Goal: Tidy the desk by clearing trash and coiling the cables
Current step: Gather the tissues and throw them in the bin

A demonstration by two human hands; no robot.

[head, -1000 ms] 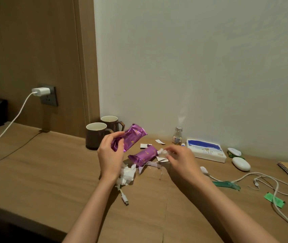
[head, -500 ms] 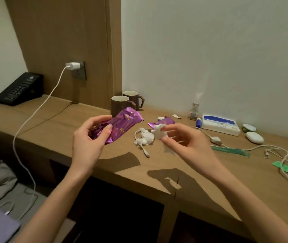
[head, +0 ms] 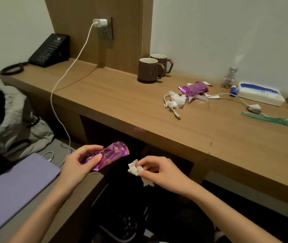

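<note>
Two hands, both holding trash, near side of the desk (head: 115, 95). My left hand (head: 80, 163) grips one purple foil wrapper (head: 115, 153), crinkled and glossy with gold print, thumb curled over its face and fingers behind it. My right hand (head: 160, 172) pinches one crumpled white tissue wad (head: 134, 169) between thumb and fingertips, the other fingers curled. Both hands hang off the desk's near edge, over the dark opening beneath it; a dark-lined bin (head: 122, 225) shows lower in the frame.

On the smooth wood-grain top: a second purple wrapper (head: 194, 88), lying flat at the far middle, and just on its near left a second tissue wad (head: 176, 101) tangled with a short white cable (head: 173, 112). Two brown ceramic mugs (head: 148, 70) stand touching at the far edge. To the right are one small clear bottle (head: 229, 78), one white-and-blue tissue box (head: 260, 93) and one flat green strip (head: 269, 119). At far left is one black telephone (head: 50, 50). One white charger (head: 100, 23) sits in the wall socket, its long cable (head: 60, 85) drooping over the desk edge to the floor.
</note>
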